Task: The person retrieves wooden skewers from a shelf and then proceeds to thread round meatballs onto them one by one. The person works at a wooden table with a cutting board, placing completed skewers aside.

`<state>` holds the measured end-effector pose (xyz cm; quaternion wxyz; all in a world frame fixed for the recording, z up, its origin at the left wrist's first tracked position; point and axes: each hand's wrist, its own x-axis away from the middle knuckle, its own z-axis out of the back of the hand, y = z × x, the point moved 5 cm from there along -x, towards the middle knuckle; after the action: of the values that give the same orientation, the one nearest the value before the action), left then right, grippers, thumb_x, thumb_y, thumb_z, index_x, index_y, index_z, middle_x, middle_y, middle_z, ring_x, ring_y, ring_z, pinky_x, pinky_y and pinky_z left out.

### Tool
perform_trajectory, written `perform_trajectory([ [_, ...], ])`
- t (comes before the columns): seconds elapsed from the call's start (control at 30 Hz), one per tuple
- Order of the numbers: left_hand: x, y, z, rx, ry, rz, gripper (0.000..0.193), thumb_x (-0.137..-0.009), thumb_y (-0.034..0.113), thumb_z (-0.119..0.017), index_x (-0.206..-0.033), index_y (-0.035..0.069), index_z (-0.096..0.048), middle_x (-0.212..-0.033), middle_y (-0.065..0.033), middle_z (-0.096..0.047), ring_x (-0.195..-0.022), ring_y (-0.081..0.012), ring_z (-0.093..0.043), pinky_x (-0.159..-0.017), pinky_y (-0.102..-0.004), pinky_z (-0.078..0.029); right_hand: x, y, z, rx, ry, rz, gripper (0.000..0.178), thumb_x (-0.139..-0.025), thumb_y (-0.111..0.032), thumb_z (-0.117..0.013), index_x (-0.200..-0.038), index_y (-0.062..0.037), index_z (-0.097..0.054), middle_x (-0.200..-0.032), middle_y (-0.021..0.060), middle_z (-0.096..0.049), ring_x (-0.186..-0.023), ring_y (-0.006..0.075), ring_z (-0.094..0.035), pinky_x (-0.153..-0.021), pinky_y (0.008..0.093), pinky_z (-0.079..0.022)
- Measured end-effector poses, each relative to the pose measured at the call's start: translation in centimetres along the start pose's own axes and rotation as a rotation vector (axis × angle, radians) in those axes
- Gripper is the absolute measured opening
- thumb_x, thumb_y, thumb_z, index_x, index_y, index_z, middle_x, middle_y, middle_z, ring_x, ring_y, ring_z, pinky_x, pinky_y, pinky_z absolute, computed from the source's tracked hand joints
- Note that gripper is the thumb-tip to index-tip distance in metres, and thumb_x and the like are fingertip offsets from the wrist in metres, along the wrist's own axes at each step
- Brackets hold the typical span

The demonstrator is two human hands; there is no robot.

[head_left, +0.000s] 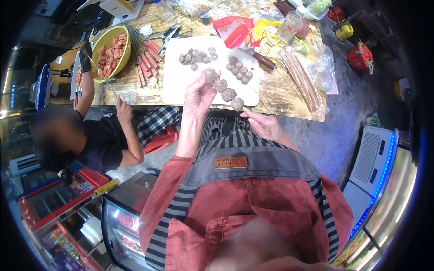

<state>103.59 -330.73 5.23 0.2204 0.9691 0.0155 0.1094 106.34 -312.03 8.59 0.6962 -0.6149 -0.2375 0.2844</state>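
Observation:
Over the near edge of the white cutting board (178,90), my left hand (200,95) pinches a grey meatball (209,77) at the far end of a row of several. My right hand (265,126) grips the bare end of the thin skewer (244,111), which runs through the large meatballs (228,94). Loose meatballs (194,56) lie on the board's far left. At its right sit finished rows of smaller meatballs (239,70). A knife with a brown handle (263,59) rests across the board's far right corner.
At left a co-worker (101,140), one hand black-gloved, holds a skewer by a yellow bowl (118,34) of raw meat. Skewers with red handles (147,61) and scissors (165,37) lie between us. Bundled skewers (300,79), a red bag (233,31) and a bottle (290,25) are on the right.

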Motion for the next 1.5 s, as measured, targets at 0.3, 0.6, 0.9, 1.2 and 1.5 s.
perform_trajectory([
  [0.3, -0.4, -1.1, -0.6, -0.076, 0.023, 0.003, 0.030, -0.078, 0.021, -0.056, -0.099, -0.001, -0.053, -0.094, -0.0110, -0.057, -0.093, -0.0203, -0.051, -0.084, -0.0330, -0.036, -0.9, 1.1, 0.4, 0.273, 0.086, 0.131, 0.022, -0.080, 0.000, -0.045, -0.101, 0.0042, -0.051, -0.060, 0.0136, -0.055, -0.046, 0.0162, -0.050, -0.043, 0.0266, -0.040],
  [0.6, -2.7, -4.9, 13.1, -0.275, 0.496, 0.179, 0.041, -0.086, 0.019, -0.042, -0.119, -0.003, -0.030, -0.109, -0.0184, -0.046, -0.098, -0.0290, -0.049, -0.084, -0.0380, -0.042, -2.7, 12.6, 5.2, 0.791, 0.043, -0.072, 0.013, -0.080, -0.008, -0.040, -0.072, 0.0019, -0.045, -0.055, 0.0226, -0.046, -0.051, 0.0378, -0.048, -0.048, 0.0411, -0.037],
  [0.9, -1.0, -4.7, 14.4, -0.312, 0.474, 0.211, 0.033, -0.086, 0.015, -0.039, -0.113, -0.003, -0.038, -0.103, -0.0158, -0.051, -0.090, -0.0247, -0.054, -0.079, -0.0358, -0.045, -6.5, 13.9, 3.1, 0.849, 0.020, -0.043, 0.008, -0.075, -0.004, -0.041, -0.073, 0.0022, -0.044, -0.055, 0.0225, -0.049, -0.054, 0.0373, -0.052, -0.049, 0.0441, -0.038],
  [1.2, 0.3, -4.3, 16.0, -0.352, 0.491, 0.216, 0.034, -0.085, 0.016, -0.044, -0.113, -0.002, -0.040, -0.103, -0.0142, -0.052, -0.089, -0.0221, -0.055, -0.079, -0.0340, -0.046, -4.3, 12.1, 8.1, 1.030, 0.083, -0.238, 0.008, -0.071, -0.006, -0.044, -0.067, 0.0004, -0.049, -0.058, 0.0202, -0.053, -0.056, 0.0338, -0.054, -0.052, 0.0432, -0.041],
  [1.5, -1.7, -2.7, 14.1, -0.692, 0.501, 0.078, 0.027, -0.081, 0.011, -0.049, -0.104, -0.003, -0.048, -0.090, -0.0106, -0.058, -0.078, -0.0202, -0.057, -0.070, -0.0301, -0.047, -3.2, 19.7, 18.7, 1.239, 0.155, -0.511, 0.020, -0.070, -0.013, -0.048, -0.080, 0.0024, -0.054, -0.082, 0.0223, -0.057, -0.079, 0.0343, -0.055, -0.070, 0.0420, -0.044],
])
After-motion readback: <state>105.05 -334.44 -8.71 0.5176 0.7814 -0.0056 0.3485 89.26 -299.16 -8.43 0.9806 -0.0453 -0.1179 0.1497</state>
